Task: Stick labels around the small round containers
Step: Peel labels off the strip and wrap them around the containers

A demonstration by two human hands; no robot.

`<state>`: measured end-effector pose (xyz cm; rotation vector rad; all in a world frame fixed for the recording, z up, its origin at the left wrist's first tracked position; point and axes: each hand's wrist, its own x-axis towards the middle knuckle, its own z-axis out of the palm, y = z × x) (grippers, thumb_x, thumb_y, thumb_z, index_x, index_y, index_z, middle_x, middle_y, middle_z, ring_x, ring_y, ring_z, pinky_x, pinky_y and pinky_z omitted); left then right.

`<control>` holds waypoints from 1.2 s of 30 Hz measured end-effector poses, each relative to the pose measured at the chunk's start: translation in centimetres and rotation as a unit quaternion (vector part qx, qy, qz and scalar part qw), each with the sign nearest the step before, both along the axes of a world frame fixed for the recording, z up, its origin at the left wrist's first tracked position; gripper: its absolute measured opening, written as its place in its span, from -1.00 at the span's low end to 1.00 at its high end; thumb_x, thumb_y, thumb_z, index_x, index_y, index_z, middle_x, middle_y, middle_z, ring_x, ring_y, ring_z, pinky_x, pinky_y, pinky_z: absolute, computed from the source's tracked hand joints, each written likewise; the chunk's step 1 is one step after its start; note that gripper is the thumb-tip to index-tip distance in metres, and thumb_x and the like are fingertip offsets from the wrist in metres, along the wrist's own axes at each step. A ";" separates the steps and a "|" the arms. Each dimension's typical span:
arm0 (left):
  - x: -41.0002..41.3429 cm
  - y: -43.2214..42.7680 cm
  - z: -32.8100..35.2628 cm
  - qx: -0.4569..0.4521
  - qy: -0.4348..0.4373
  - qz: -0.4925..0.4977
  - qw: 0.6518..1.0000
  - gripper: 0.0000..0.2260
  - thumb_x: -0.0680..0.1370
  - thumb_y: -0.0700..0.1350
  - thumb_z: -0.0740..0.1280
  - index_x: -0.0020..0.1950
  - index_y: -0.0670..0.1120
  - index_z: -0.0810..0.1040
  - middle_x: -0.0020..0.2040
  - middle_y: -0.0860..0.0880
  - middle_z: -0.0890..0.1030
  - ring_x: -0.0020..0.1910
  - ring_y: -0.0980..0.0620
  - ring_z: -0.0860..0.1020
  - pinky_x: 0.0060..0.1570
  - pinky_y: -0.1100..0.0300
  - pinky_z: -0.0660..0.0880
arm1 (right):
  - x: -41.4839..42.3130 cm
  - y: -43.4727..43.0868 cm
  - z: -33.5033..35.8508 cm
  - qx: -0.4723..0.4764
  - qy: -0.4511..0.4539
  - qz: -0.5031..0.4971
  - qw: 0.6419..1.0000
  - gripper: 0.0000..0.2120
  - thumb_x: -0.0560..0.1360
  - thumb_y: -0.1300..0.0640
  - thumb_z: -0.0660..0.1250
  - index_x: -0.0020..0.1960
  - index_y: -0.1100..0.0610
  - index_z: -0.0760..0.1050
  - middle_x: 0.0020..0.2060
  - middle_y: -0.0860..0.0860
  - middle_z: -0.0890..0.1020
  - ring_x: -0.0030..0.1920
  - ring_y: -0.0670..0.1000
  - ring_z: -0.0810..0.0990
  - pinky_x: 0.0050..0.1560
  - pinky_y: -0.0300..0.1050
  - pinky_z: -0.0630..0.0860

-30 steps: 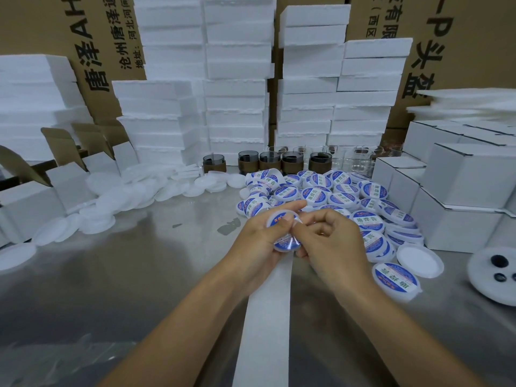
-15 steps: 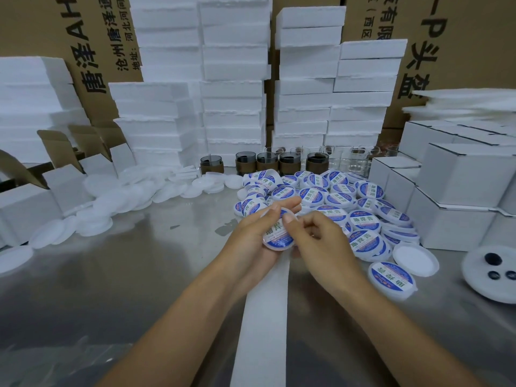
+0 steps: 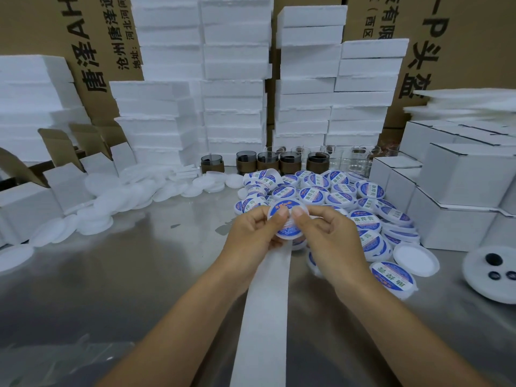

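Note:
A small round white container (image 3: 287,219) with a blue label is held on edge above the table, its side turned toward me. My left hand (image 3: 252,233) grips it from the left, thumb on its side wall. My right hand (image 3: 326,233) pinches it from the right, thumb pressed on the side next to the left thumb. A long white backing strip (image 3: 265,308) runs from under the hands toward me. A pile of labelled containers (image 3: 321,194) lies behind and to the right.
White round lids (image 3: 117,199) are spread at the left. White cartons (image 3: 452,191) stand at the right, foam blocks (image 3: 234,93) and dark cups (image 3: 268,160) at the back. A white dish (image 3: 494,277) with dark buttons sits at the right edge. The steel table (image 3: 111,275) is shiny.
The container has been turned in my hands, from face toward me to edge-on, and both thumbs have come together on its side. The hands stay in the same spot.

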<state>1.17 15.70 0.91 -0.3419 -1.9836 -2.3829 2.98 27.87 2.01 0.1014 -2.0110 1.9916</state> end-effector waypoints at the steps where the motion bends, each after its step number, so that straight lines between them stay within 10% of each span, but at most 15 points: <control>1: 0.0 0.0 0.1 0.011 0.002 0.004 1.000 -0.66 0.39 0.03 0.36 0.02 -0.19 0.62 -0.11 -0.12 0.70 -0.15 0.03 0.64 -0.11 0.22 0.56 | 0.1 -0.1 0.0 0.010 0.000 0.007 1.000 -0.96 0.47 0.07 0.36 -0.16 0.02 0.55 -0.33 0.01 0.69 -0.32 -0.09 0.64 -0.26 -0.31 0.53; 17: 0.1 0.2 0.0 -0.049 0.044 -0.001 0.998 -0.78 0.49 -0.21 0.39 0.13 -0.11 0.56 0.01 -0.03 0.67 -0.08 0.13 0.65 -0.20 0.34 0.53 | 0.0 0.2 -0.3 0.040 0.062 -0.051 0.996 -0.88 0.53 0.11 0.28 -0.08 -0.11 0.52 -0.39 -0.03 0.66 -0.32 -0.01 0.62 -0.25 -0.16 0.52; 22: 0.0 -0.2 -0.1 -0.012 0.046 0.024 0.999 -0.77 0.53 -0.24 0.34 0.18 -0.20 0.55 0.03 -0.13 0.67 -0.18 0.04 0.65 -0.16 0.26 0.58 | -0.2 -0.1 -0.7 0.109 0.064 -0.003 0.992 -0.70 0.52 0.18 0.30 0.17 -0.12 0.43 -0.38 -0.04 0.66 -0.27 -0.13 0.62 -0.18 -0.39 0.47; 32: -0.5 -0.4 -0.2 -0.064 0.023 0.066 0.996 -0.80 0.52 -0.20 0.36 0.15 -0.11 0.56 -0.29 -0.01 0.63 -0.36 0.16 0.58 -0.23 0.29 0.54 | -1.1 1.1 -0.8 0.136 0.061 -0.048 0.988 -0.63 0.56 0.19 0.23 0.12 -0.31 0.38 -0.29 0.12 0.62 -0.29 0.01 0.58 -0.23 -0.24 0.51; 36: -0.7 -1.2 -0.2 -0.045 0.009 0.090 0.995 -0.86 0.53 -0.20 0.34 0.08 -0.10 0.58 -0.35 0.02 0.60 -0.37 0.14 0.57 -0.26 0.30 0.52 | -2.0 3.9 -0.8 0.199 0.036 -0.156 0.967 -0.62 0.60 0.19 0.12 0.37 -0.09 0.35 -0.21 -0.05 0.60 -0.34 -0.04 0.50 -0.39 -0.36 0.41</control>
